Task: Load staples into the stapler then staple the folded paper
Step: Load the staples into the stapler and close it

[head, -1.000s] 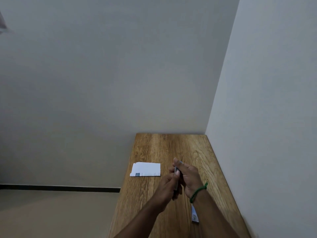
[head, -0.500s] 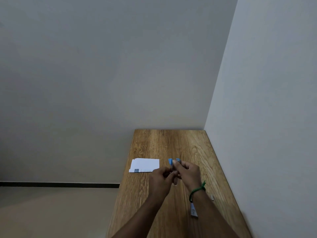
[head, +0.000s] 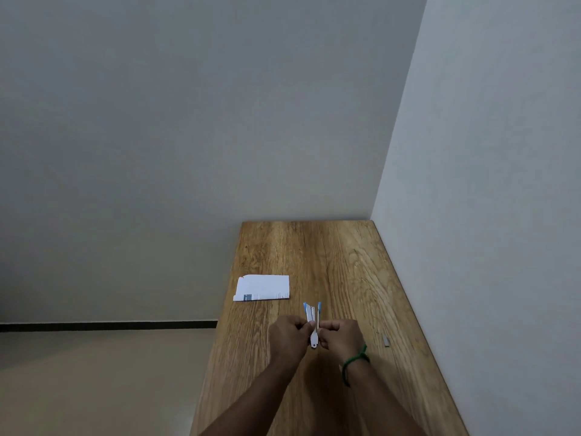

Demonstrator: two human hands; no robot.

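A small stapler (head: 312, 319) with blue tips and a metal body is held above the wooden table (head: 345, 262), spread apart into two arms that point away from me. My left hand (head: 287, 338) grips its left arm and my right hand (head: 341, 336), with a green band on the wrist, grips its right arm. The folded white paper (head: 262, 287) lies flat at the table's left edge, beyond the hands. A short grey strip of staples (head: 386, 340) lies on the table to the right of my right hand.
The table stands in a corner, with a wall along its far end and another along its right side. Its left edge drops to the floor (head: 94, 372).
The stapler, closed between my hands a second ago, now stands spread apart with its blue tips showing. The view has tilted, and the white item near my right forearm is out of sight.
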